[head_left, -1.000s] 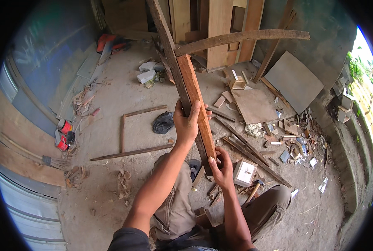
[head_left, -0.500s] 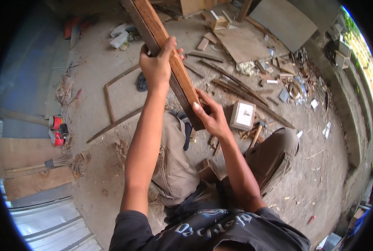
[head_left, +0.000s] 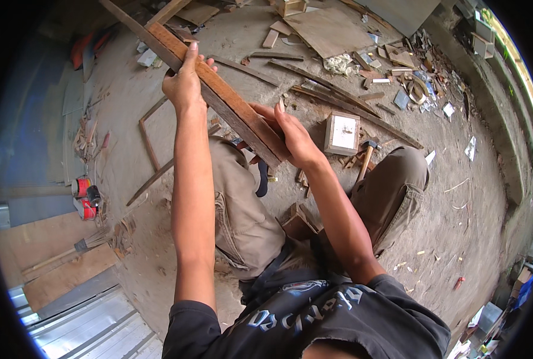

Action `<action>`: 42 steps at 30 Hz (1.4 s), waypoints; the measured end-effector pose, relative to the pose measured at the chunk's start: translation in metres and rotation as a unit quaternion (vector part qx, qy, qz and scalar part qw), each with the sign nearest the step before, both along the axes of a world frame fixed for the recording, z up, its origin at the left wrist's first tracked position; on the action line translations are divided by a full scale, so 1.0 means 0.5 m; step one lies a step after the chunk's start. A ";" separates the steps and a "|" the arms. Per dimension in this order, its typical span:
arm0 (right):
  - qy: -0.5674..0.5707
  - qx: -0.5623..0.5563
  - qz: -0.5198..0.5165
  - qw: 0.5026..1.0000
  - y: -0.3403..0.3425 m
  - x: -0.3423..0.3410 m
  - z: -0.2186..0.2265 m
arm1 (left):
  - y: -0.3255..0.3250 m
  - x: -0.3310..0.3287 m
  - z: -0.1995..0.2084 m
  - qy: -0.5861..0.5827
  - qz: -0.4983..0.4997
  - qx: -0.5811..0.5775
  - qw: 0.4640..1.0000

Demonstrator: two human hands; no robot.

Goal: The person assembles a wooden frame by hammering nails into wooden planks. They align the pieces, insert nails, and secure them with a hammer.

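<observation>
Two wooden battens [head_left: 231,102], one reddish-brown and one darker and greyer, lie lengthwise against each other and slant from the upper left toward my knees. My left hand [head_left: 185,87] wraps round both, with its thumb on the reddish-brown face. At the near end, my right hand [head_left: 298,139] holds the pair, its fingers partly hidden behind the wood and its thumb raised along the edge. The darker batten runs on past the reddish-brown one at the far end.
A hammer [head_left: 368,158] stands by my right knee, beside a small box with a white top [head_left: 342,133]. Long wood strips [head_left: 362,110] and scraps litter the floor ahead. Red cans [head_left: 85,197] and a brush [head_left: 91,241] are at left; a concrete ledge [head_left: 506,131] borders the right.
The battens have swung leftward at their far end and now slant more. My left hand has moved left with them, and my right hand's thumb has lifted off the top face.
</observation>
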State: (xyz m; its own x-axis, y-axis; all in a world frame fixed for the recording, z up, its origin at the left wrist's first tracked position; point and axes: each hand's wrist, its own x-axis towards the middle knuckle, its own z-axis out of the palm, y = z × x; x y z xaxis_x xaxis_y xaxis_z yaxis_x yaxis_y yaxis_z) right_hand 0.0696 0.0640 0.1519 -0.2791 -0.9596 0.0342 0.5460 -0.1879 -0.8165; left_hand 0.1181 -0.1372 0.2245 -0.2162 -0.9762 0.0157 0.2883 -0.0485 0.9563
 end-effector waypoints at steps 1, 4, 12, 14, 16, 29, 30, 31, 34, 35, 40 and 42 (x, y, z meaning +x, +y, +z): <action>-0.015 0.016 0.003 1.000 0.004 0.000 0.009 | -0.002 0.000 -0.001 -0.001 0.003 0.008 1.000; -0.028 0.075 -0.006 0.997 0.001 0.005 0.019 | -0.012 -0.003 -0.010 -0.012 -0.017 0.040 0.999; 0.077 0.119 -0.022 0.990 0.013 0.019 0.053 | -0.014 0.003 -0.017 -0.007 -0.050 0.100 0.994; 0.110 0.088 -0.014 0.990 0.010 0.006 0.036 | 0.003 0.003 0.002 0.003 -0.060 0.044 0.997; 0.181 0.064 -0.025 0.981 0.004 -0.004 0.012 | 0.015 0.005 0.015 0.011 -0.069 -0.014 0.997; 0.267 0.001 -0.232 0.935 -0.039 -0.023 0.024 | 0.126 -0.021 -0.006 0.084 -0.182 -0.186 0.962; 0.309 0.004 -0.253 0.917 -0.032 -0.025 0.042 | 0.133 -0.025 -0.009 0.099 -0.201 -0.183 0.957; 0.335 0.013 -0.257 0.906 -0.028 -0.030 0.038 | 0.140 -0.028 -0.010 0.114 -0.219 -0.180 0.952; 0.414 0.009 -0.299 0.860 -0.020 -0.025 0.029 | 0.131 -0.022 -0.011 0.090 -0.212 -0.256 0.939; 0.409 0.043 -0.296 0.862 -0.015 -0.024 0.035 | 0.120 -0.018 -0.013 0.077 -0.201 -0.285 0.934; 0.311 0.068 -0.388 0.865 0.010 -0.085 -0.038 | 0.041 0.012 0.012 0.090 -0.174 -0.336 0.921; 0.244 0.063 -0.434 0.865 0.028 -0.112 -0.043 | 0.007 0.040 0.008 0.077 -0.174 -0.331 0.924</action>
